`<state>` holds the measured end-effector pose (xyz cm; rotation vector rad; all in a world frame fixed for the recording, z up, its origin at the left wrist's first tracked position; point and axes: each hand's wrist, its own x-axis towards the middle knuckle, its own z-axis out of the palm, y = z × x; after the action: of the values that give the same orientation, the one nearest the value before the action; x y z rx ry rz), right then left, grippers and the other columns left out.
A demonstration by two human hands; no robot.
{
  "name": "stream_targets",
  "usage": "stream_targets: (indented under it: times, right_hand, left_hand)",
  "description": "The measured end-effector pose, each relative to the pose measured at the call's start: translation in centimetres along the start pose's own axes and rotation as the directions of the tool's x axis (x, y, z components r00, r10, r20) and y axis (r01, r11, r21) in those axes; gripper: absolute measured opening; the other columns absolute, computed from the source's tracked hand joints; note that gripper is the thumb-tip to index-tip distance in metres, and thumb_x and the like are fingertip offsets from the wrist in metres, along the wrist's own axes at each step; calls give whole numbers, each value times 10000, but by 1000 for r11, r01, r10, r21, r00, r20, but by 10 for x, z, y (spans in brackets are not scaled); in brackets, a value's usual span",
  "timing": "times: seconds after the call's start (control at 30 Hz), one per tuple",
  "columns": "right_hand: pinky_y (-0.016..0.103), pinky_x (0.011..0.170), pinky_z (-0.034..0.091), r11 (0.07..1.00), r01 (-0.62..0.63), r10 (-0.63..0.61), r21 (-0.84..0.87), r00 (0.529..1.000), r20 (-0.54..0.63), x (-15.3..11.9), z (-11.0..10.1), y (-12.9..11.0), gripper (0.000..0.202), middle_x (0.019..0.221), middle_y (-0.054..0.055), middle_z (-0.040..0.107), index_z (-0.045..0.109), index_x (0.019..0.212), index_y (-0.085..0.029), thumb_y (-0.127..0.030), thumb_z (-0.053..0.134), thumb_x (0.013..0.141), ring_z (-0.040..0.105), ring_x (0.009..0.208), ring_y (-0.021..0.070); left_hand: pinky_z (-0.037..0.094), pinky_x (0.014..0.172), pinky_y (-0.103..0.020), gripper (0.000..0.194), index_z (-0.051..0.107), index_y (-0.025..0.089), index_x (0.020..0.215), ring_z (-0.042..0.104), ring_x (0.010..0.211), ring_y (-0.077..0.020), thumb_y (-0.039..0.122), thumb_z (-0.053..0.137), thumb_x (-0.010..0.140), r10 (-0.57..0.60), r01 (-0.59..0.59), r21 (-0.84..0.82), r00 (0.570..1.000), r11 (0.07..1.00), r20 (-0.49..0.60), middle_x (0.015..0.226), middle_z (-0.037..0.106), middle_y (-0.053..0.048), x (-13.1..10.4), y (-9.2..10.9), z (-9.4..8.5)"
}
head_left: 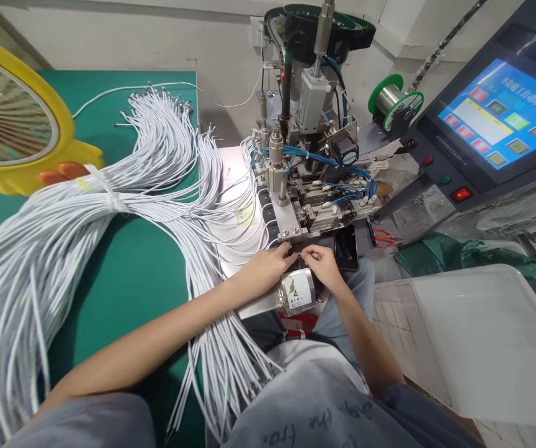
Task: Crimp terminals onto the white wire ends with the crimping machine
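Observation:
In front of the machine, my left hand (268,269) and my right hand (324,266) meet with their fingertips almost touching. Both are closed in a pinch on the short end of a thin white cable (299,254); the fingers hide most of it. Just above them stands the machine's metal plate (291,219), beside a row of black holders (269,214) with white cables across them. A labelled packet (298,290) lies directly below my hands. Under and beyond my left forearm spreads a large tied bundle of white cables (155,202), many with small metal ends.
A yellow fan (65,134) stands left on the green table (122,267). Right of the machine are a wire spool (391,102), a touchscreen panel (501,118) and orange-handled scissors (383,238). A black tray (346,247) sits near my right hand, and a white bin (482,336) at lower right.

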<state>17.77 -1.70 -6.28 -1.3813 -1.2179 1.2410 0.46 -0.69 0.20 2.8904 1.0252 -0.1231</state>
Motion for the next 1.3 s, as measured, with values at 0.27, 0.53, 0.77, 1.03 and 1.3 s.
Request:
stream_targets:
  times: [0.27,0.53,0.77,1.03,1.3]
  right_hand:
    - [238,488,371,999,-40,41,34,999,-4,-1,4,1,174,552,-25,518,565,634,-181,-353,548,660,471,506,115]
    - [215,439,308,998,-56,53,32,996,71,2,7,2,191,504,-54,430,472,616,-199,-367,499,701,397,445,92]
    - [221,455,269,998,43,-40,-55,997,60,6,8,13,259,489,-66,340,404,560,-212,-390,475,736,328,461,94]
    - [238,524,284,967,124,-192,-224,931,-312,-30,-5,-5,222,564,-45,382,440,625,-199,-303,411,820,352,548,112]
    - [244,619,438,955,171,-116,-244,967,225,-124,66,-16,186,693,11,657,656,935,-184,-246,534,809,575,606,133]
  left_hand:
    - [489,602,-278,398,480,125,1242,614,716,-169,53,377,864,18,-18,33,1000,999,2,964,522,-94,-1,1,-1]
    - [457,539,-279,390,505,121,1220,619,684,-182,48,390,855,15,-14,95,1000,995,-9,974,554,-108,-2,4,-3]
    - [427,535,-302,203,632,99,714,637,691,-252,5,460,769,-146,139,80,985,987,95,755,605,-111,-9,11,-22]
    - [411,531,-298,212,633,112,736,651,672,-263,26,442,767,-191,190,30,981,981,33,739,642,-122,-9,4,-14]
    - [416,577,-300,265,620,78,945,659,751,-279,47,396,806,-318,319,20,948,948,-9,708,656,-156,-8,-1,-13]
